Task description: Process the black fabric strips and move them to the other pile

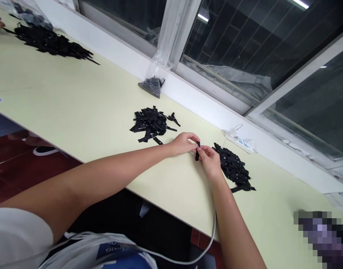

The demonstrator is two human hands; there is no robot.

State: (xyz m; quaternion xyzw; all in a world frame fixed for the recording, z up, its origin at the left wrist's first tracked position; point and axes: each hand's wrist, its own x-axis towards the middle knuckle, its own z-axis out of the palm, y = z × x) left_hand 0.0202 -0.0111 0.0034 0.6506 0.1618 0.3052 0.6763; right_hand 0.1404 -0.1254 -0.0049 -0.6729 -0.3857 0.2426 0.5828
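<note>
The held strip (pixel 197 154) is black, as are the far pile (pixel 53 44), the middle pile (pixel 152 123) and the right pile (pixel 234 168), the last two flecked with small pale dots. The desk (pixel 89 101) is plain pale yellow-green, the power strip (pixel 240 142) white with light blue patches, the cable (pixel 214 220) whitish, the floor (pixel 33 153) dark red.

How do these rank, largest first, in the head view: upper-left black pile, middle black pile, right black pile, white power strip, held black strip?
1. Upper-left black pile
2. Middle black pile and right black pile: too alike to rank
3. White power strip
4. Held black strip
</note>
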